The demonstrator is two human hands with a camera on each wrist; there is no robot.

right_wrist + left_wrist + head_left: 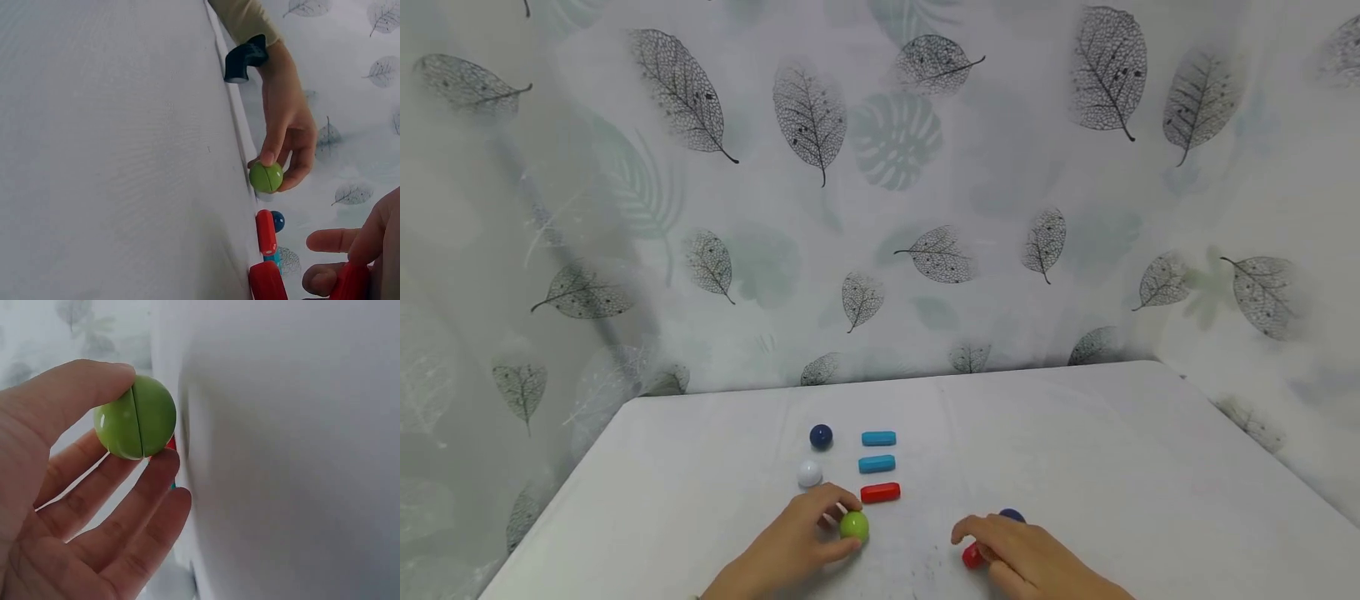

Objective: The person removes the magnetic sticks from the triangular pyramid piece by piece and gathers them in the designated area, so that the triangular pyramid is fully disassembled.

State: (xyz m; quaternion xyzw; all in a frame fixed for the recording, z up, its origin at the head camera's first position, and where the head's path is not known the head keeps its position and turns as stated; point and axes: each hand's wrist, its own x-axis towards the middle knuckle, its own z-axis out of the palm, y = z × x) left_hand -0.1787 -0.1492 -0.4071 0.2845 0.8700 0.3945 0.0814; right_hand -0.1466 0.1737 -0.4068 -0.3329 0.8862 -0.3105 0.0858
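Observation:
A glossy green ball (854,527) with a seam round its middle is held by my left hand (793,542), thumb on one side and fingers on the other. The left wrist view shows the thumb tip pressed on the ball (147,419). My right hand (1026,560) grips a red block (973,556) low over the table; its fingers hide most of that block. Beyond the right knuckles, part of a dark blue ball (1012,515) peeks out. Another red block (880,492) lies just past the green ball.
Two light blue blocks (877,464) lie in a column behind the red one. To their left sit a white ball (809,473) and a dark blue ball (822,437). A leaf-patterned curtain (880,208) stands along the back edge of the white table (1112,467).

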